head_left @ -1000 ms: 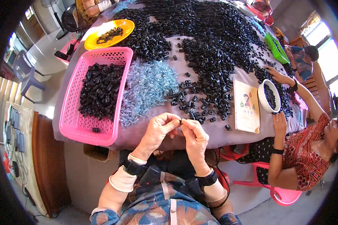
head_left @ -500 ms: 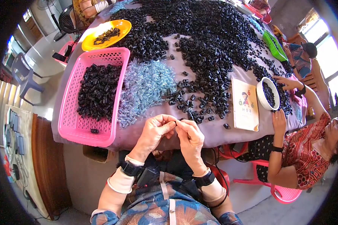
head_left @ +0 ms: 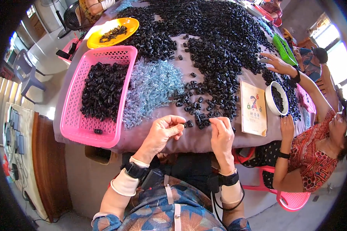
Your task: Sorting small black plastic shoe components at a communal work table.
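Note:
Over the table's front edge, my left hand (head_left: pixel 160 134) pinches a small black plastic part (head_left: pixel 185 125) between thumb and fingertips. To its right, my right hand (head_left: pixel 222 138) has its fingers drawn together at the near fringe of the loose black plastic parts (head_left: pixel 216 86). Whether anything sits in those fingertips is hidden. Small clear bluish springs (head_left: pixel 152 86) lie heaped beyond my left hand. On the left stands a pink basket (head_left: pixel 66 111) with many black parts (head_left: pixel 104 88) in it.
A yellow plate (head_left: pixel 133 26) with dark pieces sits behind the basket. At right are a booklet (head_left: pixel 253 109), a white bowl (head_left: pixel 270 104) and a green basket (head_left: pixel 283 50). A co-worker in a red patterned top (head_left: pixel 316 165) reaches over the table from the right.
My hands, together half a second ago, are now apart; the right has moved right to the black parts. The co-worker's far hand has moved away from the bowl, farther over the pile.

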The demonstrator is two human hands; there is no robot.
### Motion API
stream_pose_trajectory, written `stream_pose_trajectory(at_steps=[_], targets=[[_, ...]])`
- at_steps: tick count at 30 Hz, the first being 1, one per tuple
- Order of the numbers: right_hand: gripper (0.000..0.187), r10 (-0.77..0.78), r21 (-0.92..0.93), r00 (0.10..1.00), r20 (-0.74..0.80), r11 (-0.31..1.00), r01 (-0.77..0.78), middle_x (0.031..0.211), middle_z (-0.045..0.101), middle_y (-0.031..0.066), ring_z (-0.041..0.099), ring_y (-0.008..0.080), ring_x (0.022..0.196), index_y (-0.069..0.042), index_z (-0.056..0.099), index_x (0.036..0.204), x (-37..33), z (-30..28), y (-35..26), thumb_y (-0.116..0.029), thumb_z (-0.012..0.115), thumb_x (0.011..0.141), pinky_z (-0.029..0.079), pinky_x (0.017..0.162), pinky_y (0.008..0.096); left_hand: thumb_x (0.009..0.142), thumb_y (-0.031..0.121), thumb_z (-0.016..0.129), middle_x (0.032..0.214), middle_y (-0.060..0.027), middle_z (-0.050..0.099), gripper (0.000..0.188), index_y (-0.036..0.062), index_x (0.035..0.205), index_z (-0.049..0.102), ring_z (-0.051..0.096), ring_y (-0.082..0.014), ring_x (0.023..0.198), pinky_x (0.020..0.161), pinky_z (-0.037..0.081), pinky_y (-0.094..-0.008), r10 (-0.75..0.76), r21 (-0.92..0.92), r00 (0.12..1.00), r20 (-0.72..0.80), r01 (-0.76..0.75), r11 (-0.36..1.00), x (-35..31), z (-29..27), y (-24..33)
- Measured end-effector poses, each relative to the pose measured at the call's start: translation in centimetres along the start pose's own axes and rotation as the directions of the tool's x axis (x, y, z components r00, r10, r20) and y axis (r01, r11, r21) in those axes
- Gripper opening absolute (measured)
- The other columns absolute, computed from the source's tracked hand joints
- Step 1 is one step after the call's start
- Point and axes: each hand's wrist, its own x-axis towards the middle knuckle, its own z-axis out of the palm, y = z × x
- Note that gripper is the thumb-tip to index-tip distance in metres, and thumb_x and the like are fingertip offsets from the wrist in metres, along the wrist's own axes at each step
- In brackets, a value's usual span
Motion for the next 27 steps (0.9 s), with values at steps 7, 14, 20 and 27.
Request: stream_pose_trajectory(at_steps=[7, 14, 20, 27], targets=[[0.017, 0.025, -0.087, 0.991, 0.128, 0.996, -0.013, 0.092, 0.056, 0.0105, 0.059, 0.0295, 0.078, -0.006, 0.063, 0.096, 0.3, 0.0, -0.6, 0.0, 0.058, 0.08, 0.049, 0.066, 0.037, 0.083, 0.001, 0.066, 0.081, -0.0045, 0.063, 0.022, -0.0019, 0.104, 0.061, 0.06, -0.0101, 0.068, 0.063, 0.05, -0.0221, -0.011, 0.096, 1.0, -0.015, 0.013, 0.995, -0.1, 0.2, 0.2], [0.015, -0.056, -0.045, 0.998, 0.026, 0.997, 0.057, 0.093, 0.055, 0.012, 0.06, 0.0281, 0.073, -0.003, 0.061, 0.096, 0.3, 0.2, -0.5, 0.001, 0.056, 0.083, 0.05, 0.061, 0.036, 0.088, 0.005, 0.061, 0.079, -0.0029, 0.061, 0.014, 0.0028, 0.102, 0.059, 0.058, -0.0091, 0.065, 0.059, 0.048, -0.0212, 0.002, 0.049, 1.0, -0.01, -0.001, 0.999, -0.2, 0.1, 0.2], [0.017, 0.268, 0.705, 0.921, 0.281, 0.593, -0.388, 0.092, 0.054, 0.0051, 0.055, 0.0088, 0.064, 0.001, 0.06, 0.104, -0.9, 1.4, -3.7, 0.003, 0.049, 0.091, 0.05, 0.058, 0.0237, 0.09, 0.008, 0.06, 0.078, 0.0009, 0.059, 0.014, 0.0047, 0.103, 0.06, 0.055, -0.0066, 0.065, 0.056, 0.043, -0.019, 0.012, 0.105, 0.999, -0.045, -0.007, 0.994, 0.0, 0.6, 0.1], [0.007, 0.388, 0.742, 0.847, 0.364, 0.429, -0.515, 0.077, 0.057, 0.0027, 0.056, 0.0072, 0.063, 0.001, 0.056, 0.097, -0.8, 2.9, -6.5, 0.0, 0.054, 0.091, 0.051, 0.057, 0.0228, 0.09, 0.008, 0.06, 0.077, 0.0017, 0.059, 0.014, 0.0041, 0.103, 0.062, 0.053, -0.0052, 0.063, 0.056, 0.042, -0.0182, 0.053, 0.154, 0.996, -0.07, -0.041, 0.987, -0.1, 0.6, 0.0]])
